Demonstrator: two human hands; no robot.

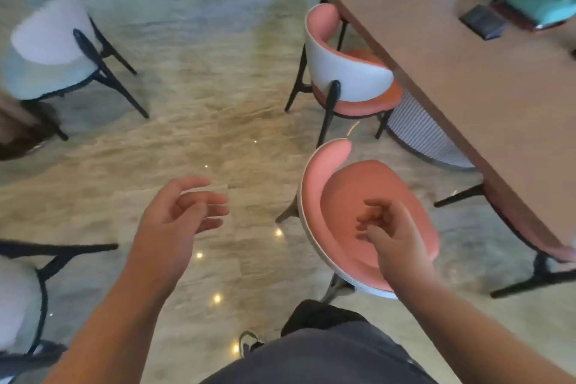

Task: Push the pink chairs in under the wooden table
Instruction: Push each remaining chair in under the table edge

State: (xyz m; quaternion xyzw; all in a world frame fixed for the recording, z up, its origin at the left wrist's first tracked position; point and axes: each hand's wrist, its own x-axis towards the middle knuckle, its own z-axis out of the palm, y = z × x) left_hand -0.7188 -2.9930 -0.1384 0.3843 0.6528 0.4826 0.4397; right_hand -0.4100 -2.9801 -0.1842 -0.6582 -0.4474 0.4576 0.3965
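A long wooden table point(467, 78) runs along the right side. The nearest pink chair point(349, 196), with a pink seat and curved white-backed rest, stands out from the table's edge on the floor. My right hand point(389, 227) hovers above its seat with fingers loosely curled, holding nothing. Over bare floor, left of that chair, my left hand point(180, 215) has its fingers apart and is empty. A second pink chair point(349, 72) further along has its seat partly under the table. Part of a third pink chair point(542, 243) shows under the table at right.
Pale mint chairs point(53, 50) with black legs stand at the far left, and another one point(18, 299) at the near left. On the table are a teal plant pot point(536, 0) and a dark flat object point(481, 22). A ribbed table base point(417, 131) sits below.
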